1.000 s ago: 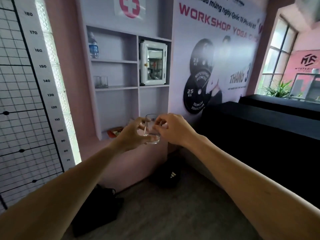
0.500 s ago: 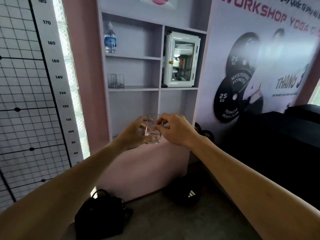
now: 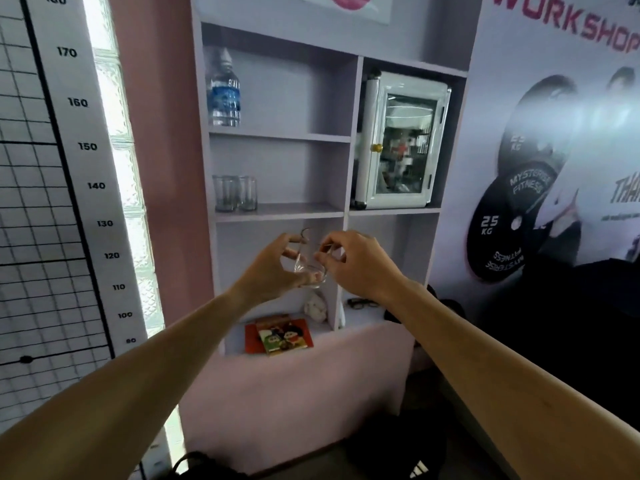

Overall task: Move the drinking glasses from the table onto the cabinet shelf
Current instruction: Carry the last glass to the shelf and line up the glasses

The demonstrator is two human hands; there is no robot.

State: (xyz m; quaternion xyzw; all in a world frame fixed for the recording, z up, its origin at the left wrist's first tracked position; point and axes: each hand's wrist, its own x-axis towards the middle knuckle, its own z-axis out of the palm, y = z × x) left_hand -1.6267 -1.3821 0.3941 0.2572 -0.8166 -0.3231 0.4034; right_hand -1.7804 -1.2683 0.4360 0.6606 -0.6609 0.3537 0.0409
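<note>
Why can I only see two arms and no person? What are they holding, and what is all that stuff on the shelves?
The camera sits on the person's head and looks forward and down, so you see only their own arms reaching out. Both hands, the left hand and the right hand, hold one clear drinking glass in front of a pale cabinet. On its middle shelf two more glasses already stand side by side. Above them is a water bottle. To the right sits a small white box with a glass door. At the bottom lie a colourful picture card and a pair of spectacles.
</note>
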